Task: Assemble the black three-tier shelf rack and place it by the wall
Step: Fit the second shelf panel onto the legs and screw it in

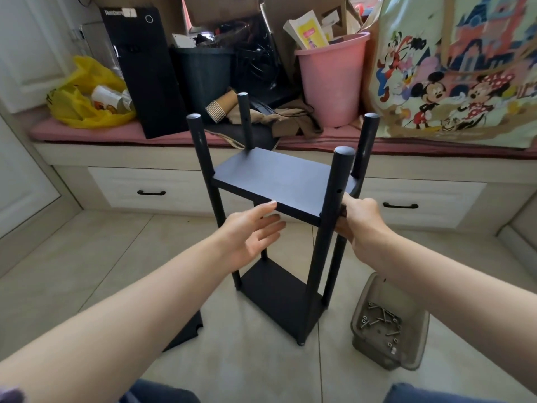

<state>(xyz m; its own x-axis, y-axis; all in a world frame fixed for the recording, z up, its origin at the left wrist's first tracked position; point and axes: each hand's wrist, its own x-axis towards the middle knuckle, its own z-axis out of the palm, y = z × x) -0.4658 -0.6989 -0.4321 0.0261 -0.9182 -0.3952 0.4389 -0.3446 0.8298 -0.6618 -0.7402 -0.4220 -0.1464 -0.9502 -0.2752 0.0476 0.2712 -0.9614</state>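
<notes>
The rack [318, 257] stands on the floor [87, 271] before the drawers [162, 187]. The right grip [359, 218] curls round its near right post [338, 175], fingertips hidden behind. The left grip [251, 232] is wide, straight fingers at the upper shelf [276, 175] edge. The left forearm [145, 301] half-hides a loose board [186, 330].

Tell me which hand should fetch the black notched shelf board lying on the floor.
Left, probably. The left hand is open and holds nothing, and the black notched shelf board lies on the floor on that side. The right hand grips the black round near-right post, steadying it.
</notes>
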